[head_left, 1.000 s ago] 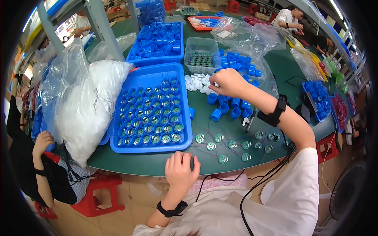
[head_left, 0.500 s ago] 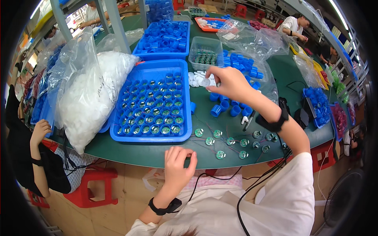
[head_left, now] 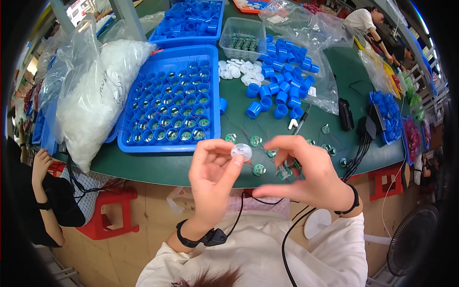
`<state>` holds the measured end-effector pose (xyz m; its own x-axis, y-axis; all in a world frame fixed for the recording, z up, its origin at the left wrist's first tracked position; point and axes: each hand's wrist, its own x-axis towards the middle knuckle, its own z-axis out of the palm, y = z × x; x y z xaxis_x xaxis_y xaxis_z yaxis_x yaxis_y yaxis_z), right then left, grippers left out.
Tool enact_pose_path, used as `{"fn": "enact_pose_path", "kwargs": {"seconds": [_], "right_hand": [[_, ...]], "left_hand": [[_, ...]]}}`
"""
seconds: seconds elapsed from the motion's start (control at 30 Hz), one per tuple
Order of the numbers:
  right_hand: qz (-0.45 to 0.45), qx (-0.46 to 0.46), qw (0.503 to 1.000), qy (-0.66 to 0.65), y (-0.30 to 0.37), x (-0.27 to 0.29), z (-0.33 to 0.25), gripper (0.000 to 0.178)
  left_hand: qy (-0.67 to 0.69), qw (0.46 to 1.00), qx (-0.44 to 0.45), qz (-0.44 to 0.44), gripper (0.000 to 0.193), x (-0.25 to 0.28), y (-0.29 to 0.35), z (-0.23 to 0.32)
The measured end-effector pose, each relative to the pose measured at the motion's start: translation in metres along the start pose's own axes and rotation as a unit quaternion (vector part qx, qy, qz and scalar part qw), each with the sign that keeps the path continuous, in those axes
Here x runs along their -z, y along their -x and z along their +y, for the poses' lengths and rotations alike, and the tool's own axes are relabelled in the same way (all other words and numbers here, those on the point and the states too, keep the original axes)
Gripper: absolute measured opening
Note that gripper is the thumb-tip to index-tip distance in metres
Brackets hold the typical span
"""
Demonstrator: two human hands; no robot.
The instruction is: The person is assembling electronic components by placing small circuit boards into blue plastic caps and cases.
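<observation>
Between the thumb and fingers of my left hand (head_left: 213, 174) is a round, translucent whitish disc (head_left: 241, 152), held just past the table's front edge. To its right, my right hand (head_left: 313, 174) has its thumb and fingers spread apart, with nothing gripped in them. In the gap of that hand shows a small green circuit board (head_left: 284, 171), seemingly on the table. More round green boards with thin wires, such as one board (head_left: 259, 170) between the hands, lie along the front edge. My right fingers partly hide some of them.
A blue tray (head_left: 216, 107) with rows of cups holding boards stands left, beside a bag of white pieces (head_left: 103, 91). Behind are white discs (head_left: 232, 71), loose blue cups (head_left: 281, 111), a clear box (head_left: 245, 53) and a pen (head_left: 303, 119). A co-worker's hand (head_left: 42, 165) is far left.
My right hand has come back from the white discs toward the table's front edge and spread its fingers. The disc it held is now in my left hand, which has risen slightly.
</observation>
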<state>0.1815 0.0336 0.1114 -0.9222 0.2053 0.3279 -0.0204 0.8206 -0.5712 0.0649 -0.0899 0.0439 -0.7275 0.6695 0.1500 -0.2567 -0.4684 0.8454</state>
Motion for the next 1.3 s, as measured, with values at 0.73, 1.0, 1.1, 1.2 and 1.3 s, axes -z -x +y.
{"fn": "enact_pose_path", "kwargs": {"seconds": [0.73, 1.0, 1.1, 1.2, 1.3], "right_hand": [[0.134, 0.17, 0.952, -0.215, 0.04, -0.02, 0.003, 0.026], [0.153, 0.185, 0.939, -0.247, 0.05, -0.026, 0.003, 0.025], [0.146, 0.207, 0.94, -0.227, 0.052, -0.023, 0.003, 0.024], [0.161, 0.218, 0.94, -0.205, 0.053, -0.024, 0.001, 0.024], [0.157, 0.244, 0.943, -0.164, 0.051, -0.021, 0.002, 0.023]], "left_hand": [[-0.04, 0.98, -0.038, -0.192, 0.024, 0.005, 0.023, 0.021], [0.005, 0.967, -0.085, -0.24, 0.025, 0.006, 0.021, 0.02], [0.028, 0.965, -0.094, -0.243, 0.025, 0.006, 0.022, 0.019], [0.024, 0.962, -0.093, -0.257, 0.025, 0.008, 0.02, 0.02], [0.025, 0.958, -0.092, -0.269, 0.024, 0.009, 0.018, 0.018]]}}
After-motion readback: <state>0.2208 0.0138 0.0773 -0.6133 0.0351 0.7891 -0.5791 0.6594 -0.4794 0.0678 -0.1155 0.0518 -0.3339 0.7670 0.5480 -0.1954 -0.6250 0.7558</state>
